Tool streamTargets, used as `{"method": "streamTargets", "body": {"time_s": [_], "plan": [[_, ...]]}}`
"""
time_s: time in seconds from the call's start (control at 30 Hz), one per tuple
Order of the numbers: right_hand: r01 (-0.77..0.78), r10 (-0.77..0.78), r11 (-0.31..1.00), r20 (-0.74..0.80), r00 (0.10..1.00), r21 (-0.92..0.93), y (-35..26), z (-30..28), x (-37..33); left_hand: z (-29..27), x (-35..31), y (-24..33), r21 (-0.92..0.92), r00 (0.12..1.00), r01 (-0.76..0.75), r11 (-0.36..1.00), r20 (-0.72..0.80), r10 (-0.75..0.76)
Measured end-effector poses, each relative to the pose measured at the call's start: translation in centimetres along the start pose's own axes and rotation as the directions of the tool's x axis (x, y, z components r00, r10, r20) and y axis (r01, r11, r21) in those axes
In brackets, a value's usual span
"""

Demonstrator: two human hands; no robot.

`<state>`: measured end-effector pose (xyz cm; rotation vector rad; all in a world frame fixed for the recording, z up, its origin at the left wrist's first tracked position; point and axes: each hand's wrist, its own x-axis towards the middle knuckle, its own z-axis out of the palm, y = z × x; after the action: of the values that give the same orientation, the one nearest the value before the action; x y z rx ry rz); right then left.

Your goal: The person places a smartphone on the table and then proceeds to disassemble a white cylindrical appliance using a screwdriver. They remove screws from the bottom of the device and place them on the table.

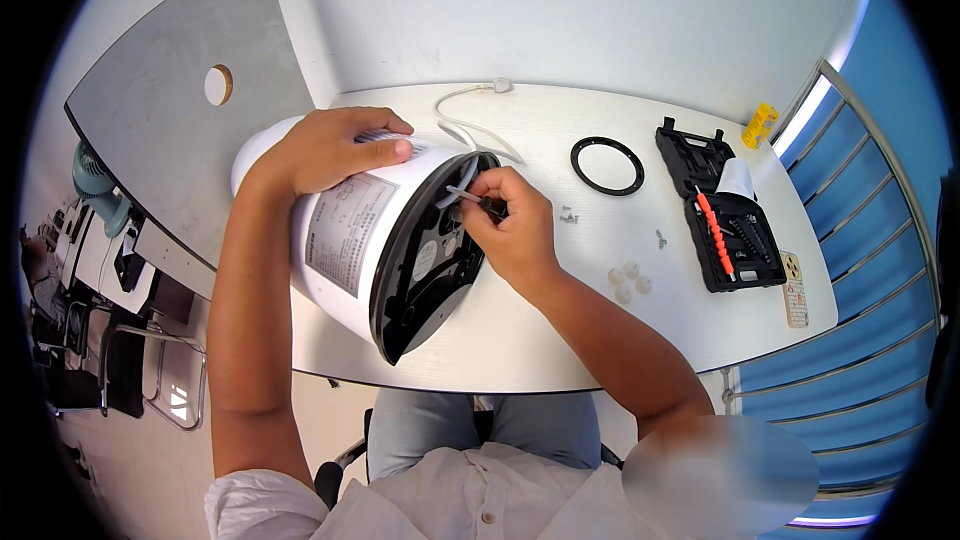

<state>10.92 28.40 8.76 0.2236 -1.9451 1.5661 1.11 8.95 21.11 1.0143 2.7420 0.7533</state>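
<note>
A white cylindrical appliance (335, 285) with a printed grey label lies tilted on its side on the table. Its black-rimmed base faces right, showing dark recesses inside. My left hand (325, 150) lies over the top of the body, fingers stretched out and pressing on it. At the base's upper part, my right hand (520, 225) pinches a small black-handled tool (494, 207); its working end is partly hidden among the fittings. A pale power cord (465, 128) comes out beside the rim and runs back across the table to its plug (501, 86).
Right of the base are a black ring (607, 166), small metal screws (569, 215) and several pale round pads (622, 280). An opened black tool case (735, 240) holds an orange flexible shaft (714, 232). A remote control (795, 290) and yellow packet (760, 126) lie near the right edge.
</note>
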Motion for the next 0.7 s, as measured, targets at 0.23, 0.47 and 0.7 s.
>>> {"method": "streamTargets", "body": {"time_s": [0.23, 0.47, 0.7], "plan": [[-0.139, 0.131, 0.932, -0.046, 0.99, -0.335, 2.6, -7.3, 2.4, 0.1, -0.1, -0.3, -0.014, 1.0, 0.002, 1.0, -0.02, -0.002], [-0.231, 0.555, 0.455, 0.07, 0.829, -0.86, 7.1, -12.0, 2.7, 0.1, 0.1, -0.2, -0.052, 0.999, 0.031, 0.998, 0.009, -0.03], [-0.201, 0.556, 0.385, 0.053, 0.83, -0.901, 7.2, -11.2, 2.1, 0.1, 0.1, -0.1, -0.036, 1.0, 0.028, 0.999, -0.004, -0.029]]}}
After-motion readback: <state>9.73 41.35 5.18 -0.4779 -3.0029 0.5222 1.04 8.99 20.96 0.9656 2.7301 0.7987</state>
